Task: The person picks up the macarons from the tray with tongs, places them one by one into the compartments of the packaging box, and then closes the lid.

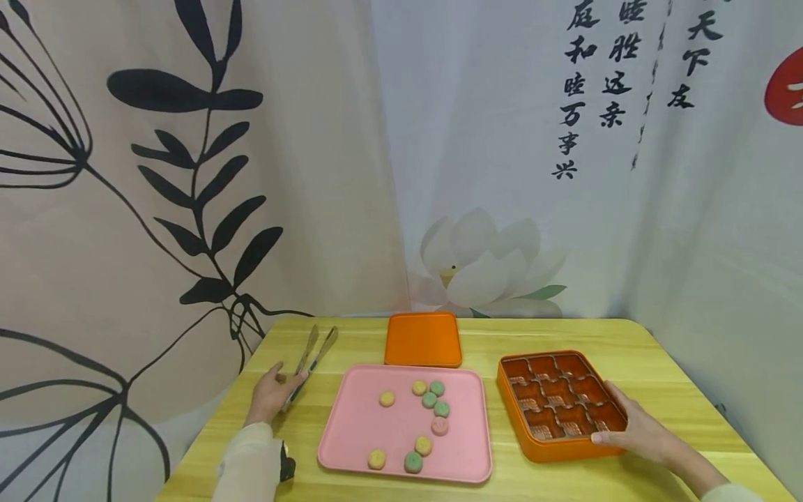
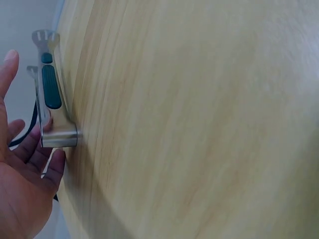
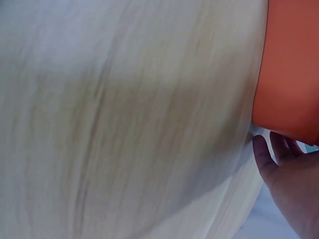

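My left hand (image 1: 274, 394) is beside a pair of metal tongs (image 1: 320, 352) at the table's left edge. In the left wrist view its fingers (image 2: 56, 167) are loosely bent around the closed end of the tongs (image 2: 60, 137), which have a dark green grip, and the thumb stands apart. My right hand (image 1: 636, 429) rests at the near right corner of an orange box (image 1: 533, 450) with a clear divided insert. Its fingers lie along the right side and the thumb reaches the near rim. In the right wrist view the fingertips (image 3: 276, 142) are right at the box wall (image 3: 291, 64).
A pink tray (image 1: 351, 436) at the middle holds several small round pieces, among them a yellow one (image 1: 387, 399), a green one (image 1: 413, 461) and a pink one (image 1: 440, 426). An orange lid (image 1: 423, 339) lies behind the tray. A printed curtain (image 1: 326, 174) hangs behind the table.
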Demonstrator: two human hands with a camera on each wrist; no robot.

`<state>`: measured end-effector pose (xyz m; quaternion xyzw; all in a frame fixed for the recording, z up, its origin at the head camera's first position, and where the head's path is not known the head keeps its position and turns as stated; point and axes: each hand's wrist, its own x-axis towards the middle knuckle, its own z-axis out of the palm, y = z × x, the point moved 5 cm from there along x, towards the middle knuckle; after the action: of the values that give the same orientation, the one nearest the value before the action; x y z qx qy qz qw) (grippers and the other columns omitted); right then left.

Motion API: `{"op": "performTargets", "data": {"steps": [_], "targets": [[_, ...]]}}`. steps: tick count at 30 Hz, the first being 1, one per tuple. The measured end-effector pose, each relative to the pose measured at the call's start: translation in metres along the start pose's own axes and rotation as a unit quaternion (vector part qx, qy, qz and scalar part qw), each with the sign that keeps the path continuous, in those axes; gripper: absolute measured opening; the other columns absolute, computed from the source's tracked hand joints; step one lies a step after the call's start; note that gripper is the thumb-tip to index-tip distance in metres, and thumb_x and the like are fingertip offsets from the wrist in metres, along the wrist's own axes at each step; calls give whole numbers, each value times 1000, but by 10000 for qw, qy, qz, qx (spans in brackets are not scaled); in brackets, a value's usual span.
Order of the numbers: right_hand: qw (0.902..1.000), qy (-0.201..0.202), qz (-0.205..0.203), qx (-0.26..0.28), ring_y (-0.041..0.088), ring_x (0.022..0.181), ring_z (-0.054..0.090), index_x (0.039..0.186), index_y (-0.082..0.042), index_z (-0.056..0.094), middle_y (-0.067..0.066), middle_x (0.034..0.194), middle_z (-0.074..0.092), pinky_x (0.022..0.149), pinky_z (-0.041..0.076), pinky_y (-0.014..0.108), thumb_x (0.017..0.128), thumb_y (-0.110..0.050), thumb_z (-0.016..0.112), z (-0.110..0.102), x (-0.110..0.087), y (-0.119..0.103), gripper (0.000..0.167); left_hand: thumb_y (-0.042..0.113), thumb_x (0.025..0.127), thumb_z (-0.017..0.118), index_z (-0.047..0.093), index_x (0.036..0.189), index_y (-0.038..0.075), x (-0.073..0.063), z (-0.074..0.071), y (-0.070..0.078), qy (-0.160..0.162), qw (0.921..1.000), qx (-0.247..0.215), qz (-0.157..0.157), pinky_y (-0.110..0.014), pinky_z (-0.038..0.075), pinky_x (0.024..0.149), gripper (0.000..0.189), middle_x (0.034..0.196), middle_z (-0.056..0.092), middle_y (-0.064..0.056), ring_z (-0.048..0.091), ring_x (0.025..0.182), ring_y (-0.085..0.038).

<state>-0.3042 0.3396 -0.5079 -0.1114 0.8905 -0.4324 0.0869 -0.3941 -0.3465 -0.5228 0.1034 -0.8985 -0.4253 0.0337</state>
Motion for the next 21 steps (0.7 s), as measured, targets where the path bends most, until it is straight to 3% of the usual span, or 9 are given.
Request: {"op": "performTargets", "data": {"steps": [4,8,15,21], "targets": [[9998,-100,135,107,66,128,27,151,12,-9,49,146,4,96,37,67,91,-25,73,1,-1,3,107,45,95,62,20,152,-9,-1,2,2,3,10000,-15,-6,-59,43,96,89,137,42,-37,47,120,-51],[9994,-128,192,243,59,125,39,151,11,-10,49,146,8,96,42,59,91,-25,73,2,0,2,109,41,96,63,25,149,-13,-3,4,5,104,9999,57,71,-57,44,94,84,132,47,-36,51,116,-47],[9983,-168,22,560,47,121,51,150,12,-10,47,146,18,87,47,28,92,-21,72,5,2,0,106,37,95,65,34,145,-13,0,7,0,257,9996,48,92,-58,40,100,77,131,49,-36,50,119,-47],[9981,-117,161,576,49,122,49,151,9,-12,48,145,17,86,47,27,91,-22,73,4,0,3,108,34,95,66,42,142,-10,-1,13,-1,323,9994,-39,134,-58,40,99,68,131,52,-33,52,117,-46]]}}
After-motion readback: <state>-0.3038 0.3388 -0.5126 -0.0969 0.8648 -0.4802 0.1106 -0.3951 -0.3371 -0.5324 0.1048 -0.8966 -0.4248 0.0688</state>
